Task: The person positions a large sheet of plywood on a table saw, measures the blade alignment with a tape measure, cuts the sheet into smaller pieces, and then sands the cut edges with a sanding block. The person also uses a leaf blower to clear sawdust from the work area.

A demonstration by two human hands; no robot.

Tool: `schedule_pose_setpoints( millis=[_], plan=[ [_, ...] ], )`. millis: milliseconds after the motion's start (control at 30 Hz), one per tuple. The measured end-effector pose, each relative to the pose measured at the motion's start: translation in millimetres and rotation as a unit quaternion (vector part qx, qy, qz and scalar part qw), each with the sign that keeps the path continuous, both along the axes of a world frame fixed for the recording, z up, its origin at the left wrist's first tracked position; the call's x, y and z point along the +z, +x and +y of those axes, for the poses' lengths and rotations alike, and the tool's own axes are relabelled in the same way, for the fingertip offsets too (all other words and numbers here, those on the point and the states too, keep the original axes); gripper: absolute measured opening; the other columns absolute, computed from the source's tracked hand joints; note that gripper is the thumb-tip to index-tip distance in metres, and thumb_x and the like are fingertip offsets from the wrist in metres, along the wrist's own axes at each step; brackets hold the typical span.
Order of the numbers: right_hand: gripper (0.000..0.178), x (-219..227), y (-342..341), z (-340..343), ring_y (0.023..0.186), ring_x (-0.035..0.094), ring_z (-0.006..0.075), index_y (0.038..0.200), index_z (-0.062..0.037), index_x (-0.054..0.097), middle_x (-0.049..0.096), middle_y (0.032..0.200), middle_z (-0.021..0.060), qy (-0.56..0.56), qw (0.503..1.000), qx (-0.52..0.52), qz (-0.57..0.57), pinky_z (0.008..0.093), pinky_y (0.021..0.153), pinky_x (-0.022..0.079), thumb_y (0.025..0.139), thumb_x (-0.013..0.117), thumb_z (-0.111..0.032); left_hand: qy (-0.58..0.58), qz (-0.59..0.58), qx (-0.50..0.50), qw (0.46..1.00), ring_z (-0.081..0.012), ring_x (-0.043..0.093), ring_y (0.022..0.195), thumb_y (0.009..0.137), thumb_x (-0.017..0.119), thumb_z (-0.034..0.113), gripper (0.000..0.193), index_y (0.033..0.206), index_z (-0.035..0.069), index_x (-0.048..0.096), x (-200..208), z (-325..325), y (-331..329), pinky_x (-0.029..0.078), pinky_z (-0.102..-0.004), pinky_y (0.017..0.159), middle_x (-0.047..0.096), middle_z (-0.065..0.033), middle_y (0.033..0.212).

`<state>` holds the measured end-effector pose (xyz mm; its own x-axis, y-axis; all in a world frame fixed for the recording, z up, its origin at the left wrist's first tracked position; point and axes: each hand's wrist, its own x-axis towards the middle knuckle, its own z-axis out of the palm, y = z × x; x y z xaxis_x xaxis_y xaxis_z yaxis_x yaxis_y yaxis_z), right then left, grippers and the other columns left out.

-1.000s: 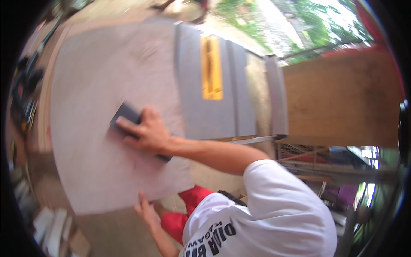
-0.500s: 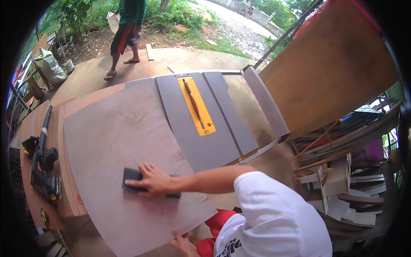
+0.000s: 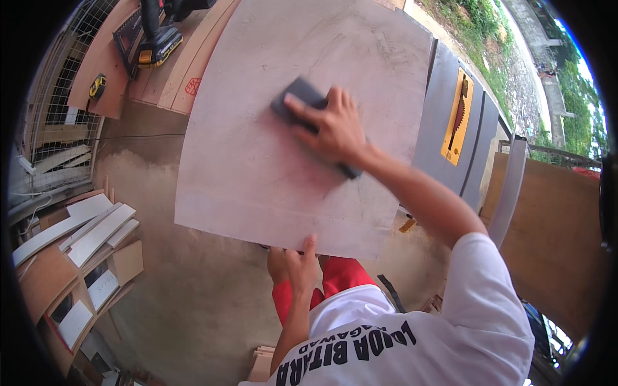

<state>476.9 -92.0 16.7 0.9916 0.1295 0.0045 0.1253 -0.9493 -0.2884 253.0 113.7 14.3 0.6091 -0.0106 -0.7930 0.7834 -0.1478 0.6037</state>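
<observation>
A large greyish sheet panel (image 3: pixel 238 154) lies flat in front of me, its surface streaked and smudged. My right hand (image 3: pixel 336 128) is closed over a long dark sanding block (image 3: pixel 297 96) pressed against the panel's middle; motion slightly blurs both. At the near edge, my left hand (image 3: pixel 302 262) pinches the panel, thumb on top, its other fingers partly hidden underneath.
Right of the panel is a table saw (image 3: pixel 429 119) with its toothed blade (image 3: pixel 459 119) standing up from a yellow insert. A battery-powered tool (image 3: pixel 158 45) and a tape measure (image 3: pixel 97 86) rest on boards at far left. Offcuts (image 3: pixel 96 238) are piled at left.
The view has swung round to the right and nearer the panel. My right hand has slid the block farther from the near edge; my left hand stays at that edge.
</observation>
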Motion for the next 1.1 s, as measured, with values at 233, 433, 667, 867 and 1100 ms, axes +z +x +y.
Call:
schedule_pose_setpoints(
  millis=[233,433,667,867,1100],
  plan=[
    [0.057,-15.4,99.7,-24.4,0.123,0.045,0.0432,0.150,-0.0389,0.058,0.054,0.126,0.0288,-0.011,0.989,-0.106,-0.107,0.0510,0.105,0.040,0.095,0.068,-0.048,0.084,-0.047,-0.080,0.992,-0.0265,0.071,0.101,0.101,0.069,0.046,0.056,0.117,-0.008,0.070,32.5,-14.5,27.1,0.056,-0.0433,0.083,0.074,-0.0180,0.109],
    [0.061,-8.0,-11.8,-86.7,0.111,0.046,0.0384,0.152,-0.0423,0.057,0.055,0.113,0.0216,-0.080,0.993,-0.062,-0.053,0.0503,0.099,0.041,0.094,0.072,-0.049,0.042,-0.132,-0.011,0.990,-0.0200,0.067,0.097,0.103,0.072,0.033,0.048,0.119,-0.012,0.067,25.9,-10.6,18.9,0.053,-0.0347,0.087,0.074,-0.0149,0.109],
    [0.055,-27.5,3.0,14.1,0.116,0.047,0.0448,0.151,-0.0440,0.057,0.049,0.130,0.0329,-0.038,0.990,-0.023,-0.133,0.0518,0.102,0.041,0.098,0.064,-0.058,0.006,-0.070,0.057,0.996,-0.0195,0.073,0.091,0.102,0.071,0.040,0.053,0.109,-0.013,0.071,-18.5,-9.7,-11.5,0.061,-0.0360,0.074,0.075,-0.0131,0.102],
    [0.053,-3.4,110.4,-35.4,0.109,0.046,0.0392,0.150,-0.0421,0.059,0.051,0.119,0.0254,-0.055,0.985,-0.093,-0.137,0.0491,0.099,0.041,0.101,0.057,-0.062,0.054,-0.081,-0.015,0.995,-0.0180,0.067,0.083,0.101,0.073,0.038,0.049,0.105,-0.011,0.072,7.0,-3.6,12.2,0.055,-0.0357,0.075,0.074,-0.0123,0.090],
    [0.056,-10.1,-59.6,-16.2,0.110,0.046,0.0402,0.149,-0.0384,0.060,0.053,0.125,0.0276,0.040,0.998,0.051,-0.021,0.0497,0.101,0.040,0.095,0.071,-0.046,0.038,-0.073,0.055,0.995,-0.0175,0.064,0.084,0.102,0.072,0.036,0.049,0.103,-0.012,0.069,-32.1,1.5,-14.2,0.054,-0.0364,0.074,0.072,-0.0117,0.096]
  ],
)
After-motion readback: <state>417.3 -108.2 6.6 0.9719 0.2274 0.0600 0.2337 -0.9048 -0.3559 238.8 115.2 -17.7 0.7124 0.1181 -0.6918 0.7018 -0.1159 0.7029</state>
